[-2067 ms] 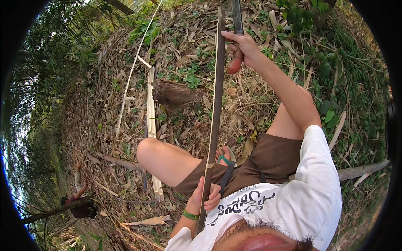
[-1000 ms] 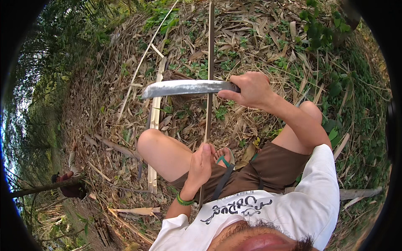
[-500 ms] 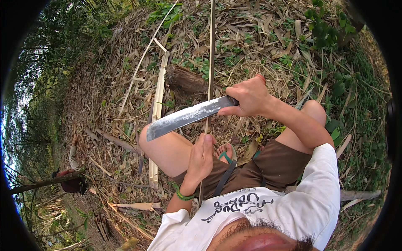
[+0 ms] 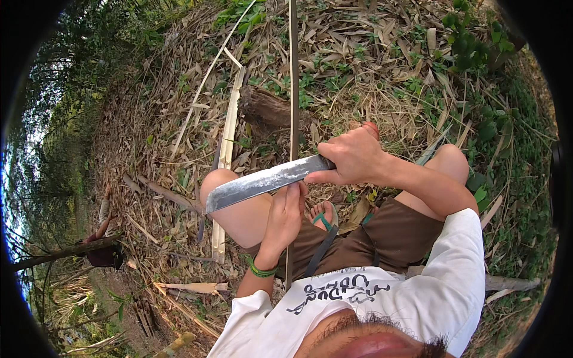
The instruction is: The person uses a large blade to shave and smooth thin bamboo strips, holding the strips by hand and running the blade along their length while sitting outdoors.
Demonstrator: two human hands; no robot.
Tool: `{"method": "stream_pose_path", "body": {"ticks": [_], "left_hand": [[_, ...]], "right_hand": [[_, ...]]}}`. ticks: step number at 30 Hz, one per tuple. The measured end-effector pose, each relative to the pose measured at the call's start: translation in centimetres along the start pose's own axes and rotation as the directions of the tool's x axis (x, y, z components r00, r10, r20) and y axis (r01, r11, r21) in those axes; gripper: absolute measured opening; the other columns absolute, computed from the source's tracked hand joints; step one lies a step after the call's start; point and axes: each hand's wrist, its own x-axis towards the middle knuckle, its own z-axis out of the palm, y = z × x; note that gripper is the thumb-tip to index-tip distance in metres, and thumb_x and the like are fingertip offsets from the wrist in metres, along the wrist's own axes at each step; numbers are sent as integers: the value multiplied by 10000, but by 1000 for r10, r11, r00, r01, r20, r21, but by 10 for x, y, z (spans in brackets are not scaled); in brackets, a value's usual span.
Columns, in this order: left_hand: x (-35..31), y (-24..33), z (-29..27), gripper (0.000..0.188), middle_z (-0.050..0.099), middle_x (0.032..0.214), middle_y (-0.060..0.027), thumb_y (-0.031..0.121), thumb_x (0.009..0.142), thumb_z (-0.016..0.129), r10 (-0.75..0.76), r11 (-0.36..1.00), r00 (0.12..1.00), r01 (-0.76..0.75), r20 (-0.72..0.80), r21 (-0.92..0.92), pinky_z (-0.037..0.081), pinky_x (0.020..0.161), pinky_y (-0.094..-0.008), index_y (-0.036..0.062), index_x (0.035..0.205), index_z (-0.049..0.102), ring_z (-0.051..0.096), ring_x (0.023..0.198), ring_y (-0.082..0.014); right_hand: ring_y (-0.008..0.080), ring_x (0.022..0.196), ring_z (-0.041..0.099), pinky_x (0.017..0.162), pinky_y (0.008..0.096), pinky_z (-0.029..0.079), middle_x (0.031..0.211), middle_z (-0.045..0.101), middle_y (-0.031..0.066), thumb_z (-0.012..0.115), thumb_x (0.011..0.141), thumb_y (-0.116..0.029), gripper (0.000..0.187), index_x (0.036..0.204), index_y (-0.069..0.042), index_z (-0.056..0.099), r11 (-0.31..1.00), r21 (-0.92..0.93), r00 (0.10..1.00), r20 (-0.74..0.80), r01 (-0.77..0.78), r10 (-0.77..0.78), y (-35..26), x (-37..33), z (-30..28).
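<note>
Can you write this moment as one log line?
right hand: grips machete | left hand: holds thin strip | machete: crosses strip in view, contact unclear

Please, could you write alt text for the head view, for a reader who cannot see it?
A person's right hand holds a large knife across a long thin strip, which the left hand grips close to the knife. Dry leaves and a short log lie beyond.
</note>
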Motion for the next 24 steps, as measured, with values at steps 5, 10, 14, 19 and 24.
{"method": "stream_pose_path", "body": {"ticks": [5, 10, 14, 19, 24], "left_hand": [[-2, -8, 3, 426, 324, 623, 85, 460, 1101, 333, -11, 1000, 1000, 11, 6, -18, 225, 433, -206, 97, 963, 507, 270, 489, -17], [0, -2, 5, 421, 324, 622, 81, 443, 1105, 333, 39, 999, 999, -39, -3, 20, 236, 448, -209, 92, 955, 512, 284, 505, -20], [5, -3, 5, 416, 337, 621, 76, 427, 1108, 334, 81, 993, 997, -79, -18, 91, 248, 465, -213, 90, 956, 525, 299, 520, -24], [4, 2, 6, 414, 350, 623, 74, 420, 1108, 343, 72, 994, 997, -70, -15, 87, 244, 462, -214, 84, 963, 537, 296, 517, -28], [3, 6, 2, 418, 348, 624, 73, 423, 1106, 348, 55, 997, 998, -55, 4, 60, 249, 453, -210, 74, 962, 528, 303, 511, -28]], "right_hand": [[310, 456, 602, 440, 428, 470, 493, 548, 116, 565, 882, -720, 710, 603, -67, 570, 989, -29, 970, -198, -147, 138, 40, 8, 3], [312, 435, 596, 436, 429, 471, 474, 544, 125, 549, 881, -736, 745, 586, -53, 581, 1000, 8, 995, -98, 1, 0, 7, -3, 0], [277, 434, 571, 411, 407, 410, 488, 529, 81, 620, 817, -742, 695, 581, -96, 526, 1000, -18, 990, -140, -17, 14, 22, 0, 8], [274, 441, 582, 408, 403, 410, 501, 548, 73, 616, 806, -755, 697, 590, -97, 542, 998, -55, 988, -153, -19, 11, 25, 2, -1], [277, 433, 602, 410, 413, 446, 486, 557, 92, 550, 856, -768, 743, 582, -77, 567, 995, -97, 982, -186, 19, -37, 30, 7, -1]]}}
